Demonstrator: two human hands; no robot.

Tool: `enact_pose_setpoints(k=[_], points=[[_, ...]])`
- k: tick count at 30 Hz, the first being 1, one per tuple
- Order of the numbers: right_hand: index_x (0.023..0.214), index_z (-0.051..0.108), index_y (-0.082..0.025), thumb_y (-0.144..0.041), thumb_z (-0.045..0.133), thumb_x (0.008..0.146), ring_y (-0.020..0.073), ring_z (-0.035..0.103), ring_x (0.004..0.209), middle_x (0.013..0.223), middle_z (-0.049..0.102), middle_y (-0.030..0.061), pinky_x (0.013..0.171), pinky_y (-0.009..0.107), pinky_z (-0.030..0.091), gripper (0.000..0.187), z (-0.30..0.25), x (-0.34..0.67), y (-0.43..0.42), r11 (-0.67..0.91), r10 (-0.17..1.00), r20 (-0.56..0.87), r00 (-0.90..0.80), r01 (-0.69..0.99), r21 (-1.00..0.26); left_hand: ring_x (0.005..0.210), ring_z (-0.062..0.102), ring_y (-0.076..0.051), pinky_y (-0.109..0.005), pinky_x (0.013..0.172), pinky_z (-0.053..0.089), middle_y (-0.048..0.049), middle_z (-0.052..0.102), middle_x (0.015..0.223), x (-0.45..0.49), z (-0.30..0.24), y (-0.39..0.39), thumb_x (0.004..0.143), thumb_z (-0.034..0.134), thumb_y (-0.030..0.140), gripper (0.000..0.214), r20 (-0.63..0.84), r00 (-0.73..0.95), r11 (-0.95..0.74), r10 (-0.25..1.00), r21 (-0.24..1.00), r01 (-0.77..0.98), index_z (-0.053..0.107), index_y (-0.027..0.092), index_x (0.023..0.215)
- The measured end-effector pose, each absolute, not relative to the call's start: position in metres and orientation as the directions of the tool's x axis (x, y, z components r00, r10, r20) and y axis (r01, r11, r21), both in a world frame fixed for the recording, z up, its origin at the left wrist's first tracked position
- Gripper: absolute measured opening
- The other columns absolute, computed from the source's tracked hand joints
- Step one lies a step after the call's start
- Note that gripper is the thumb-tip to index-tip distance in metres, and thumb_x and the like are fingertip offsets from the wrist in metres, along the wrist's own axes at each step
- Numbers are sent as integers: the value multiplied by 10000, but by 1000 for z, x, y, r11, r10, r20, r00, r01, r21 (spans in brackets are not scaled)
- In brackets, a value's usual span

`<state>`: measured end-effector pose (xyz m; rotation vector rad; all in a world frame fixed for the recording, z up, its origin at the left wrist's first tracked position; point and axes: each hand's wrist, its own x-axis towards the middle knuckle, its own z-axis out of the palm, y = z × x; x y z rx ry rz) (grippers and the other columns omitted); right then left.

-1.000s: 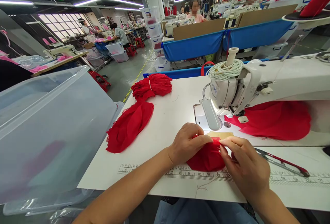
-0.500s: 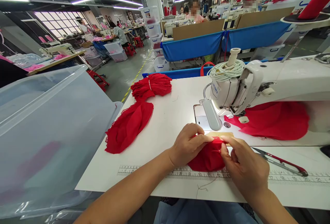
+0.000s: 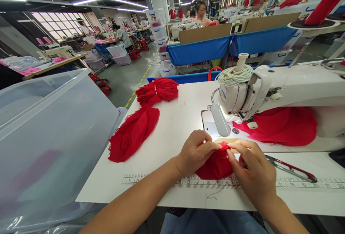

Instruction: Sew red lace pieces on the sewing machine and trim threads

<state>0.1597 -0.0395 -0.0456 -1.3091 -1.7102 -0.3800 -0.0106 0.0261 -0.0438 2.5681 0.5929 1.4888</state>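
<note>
A small piece of red fabric (image 3: 215, 166) is pinched between my two hands at the front of the sewing table, above the printed ruler. My left hand (image 3: 196, 152) grips its upper edge with thumb and forefinger. Close beside it, my right hand (image 3: 253, 167) pinches the same edge from the right; its curled fingers hide part of the cloth. Just beyond the fingertips stands the white sewing machine (image 3: 291, 87). Under its arm lies a larger red fabric piece (image 3: 291, 126). Thread snips (image 3: 293, 169) with red and dark handles rest right of my right hand.
At the table's left lie a loose red piece (image 3: 134, 133) and a tied red bundle (image 3: 157, 91). A translucent plastic bin (image 3: 54, 137) stands against the left side. A red thread cone (image 3: 325, 2) is at upper right. Several people sit at machines farther back.
My right hand has shifted slightly left, closer to my left hand along the fabric's edge. The view has turned a little. Both hands keep their pinch.
</note>
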Motion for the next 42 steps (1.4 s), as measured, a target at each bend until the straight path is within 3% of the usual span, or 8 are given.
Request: enact_pose_setpoints(k=[5, 9, 19, 25, 30, 34, 38, 42], points=[[862, 585, -208, -103, 565, 866, 25, 447, 437, 867, 652, 10, 434, 166, 396, 107, -41, 158, -41, 460, 678, 735, 5, 777, -430, 776, 558, -126, -250, 682, 510, -36, 554, 862, -12, -45, 26, 981, 442, 201, 204, 764, 470, -897, 442, 389, 211, 629, 185, 900], [806, 597, -225, -138, 558, 816, 50, 430, 375, 563, 550, -76, 393, 173, 363, 96, -34, 155, -43, 394, 750, 655, 94, 732, -556, 890, 599, -155, -299, 790, 533, -70, 620, 923, -10, -48, 27, 978, 423, 189, 168, 693, 507, -823, 512, 564, 60, 584, 172, 934], [773, 688, -236, -295, 600, 779, 85, 431, 348, 434, 458, -83, 389, 200, 353, 107, -38, 159, -45, 205, 869, 442, 222, 652, -730, 675, 508, -124, -258, 655, 442, 0, 581, 746, -10, -36, 26, 887, 555, 338, 175, 273, 547, -394, 792, 912, 115, 549, 181, 809], [800, 649, -205, -442, 647, 771, 80, 354, 397, 477, 448, -69, 400, 208, 291, 239, -35, 160, -47, -33, 973, 17, 228, 214, -976, 773, 529, -144, -273, 723, 441, -14, 574, 804, -10, -32, 28, 855, 602, 431, 280, 139, 604, -169, 784, 986, -6, 511, 184, 757], [857, 529, -224, -400, 649, 759, 44, 252, 412, 610, 537, -69, 403, 182, 192, 234, -33, 147, -58, -203, 978, -205, 40, -42, -978, 622, 415, -95, -220, 588, 349, 40, 473, 673, -26, -17, 31, 897, 543, 340, 221, -93, 725, -82, 683, 976, 202, 522, 167, 761], [785, 615, -198, -286, 558, 783, 71, 344, 458, 571, 508, -53, 442, 203, 248, 106, -39, 134, -67, -100, 978, -124, -170, 142, -985, 677, 482, -102, -213, 635, 384, 28, 560, 708, -39, -3, 32, 868, 527, 168, 143, -244, 837, -262, 491, 874, 408, 551, 163, 728], [765, 673, -218, -229, 472, 806, 116, 459, 472, 543, 551, -36, 449, 226, 306, 205, -41, 137, -53, 88, 986, 10, -165, 474, -876, 660, 511, -118, -215, 597, 372, 27, 584, 685, -27, 0, 40, 865, 523, 171, 169, -246, 752, -420, 612, 704, 572, 574, 175, 704], [615, 597, -220, -178, 508, 813, 127, 501, 472, 555, 593, -22, 444, 235, 278, 222, -41, 154, -25, 211, 975, 180, -132, 803, -557, 656, 536, -139, -228, 544, 345, 12, 600, 753, 0, -11, 59, 859, 552, 230, 189, -114, 656, -530, 746, 494, 689, 592, 192, 679]])
